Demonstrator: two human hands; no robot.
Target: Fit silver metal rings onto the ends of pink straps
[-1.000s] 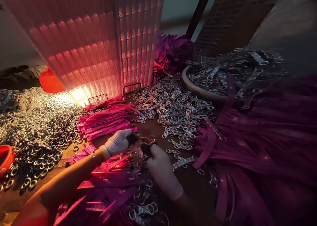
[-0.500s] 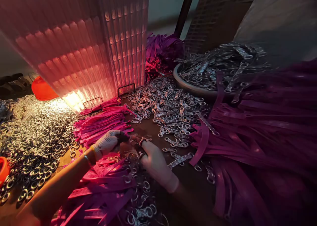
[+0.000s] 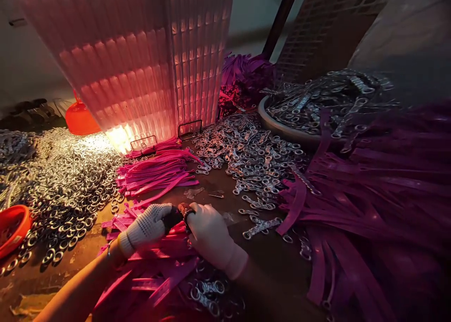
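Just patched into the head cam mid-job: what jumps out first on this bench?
First the glowing ribbed translucent panel standing at the back left, lighting a carpet of metal rings on the left. Magenta straps lie stacked at centre and heaped on the right. Low at centre, the gloved left hand and right hand meet fingertip to fingertip over more straps.

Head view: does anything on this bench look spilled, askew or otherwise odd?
Metal link pieces lie loose on the table beside the heaped bowl, as if spilled over. Pink straps fan unevenly. Both gloved hands, left hand and right hand, pinch a small ring; nothing looks damaged.
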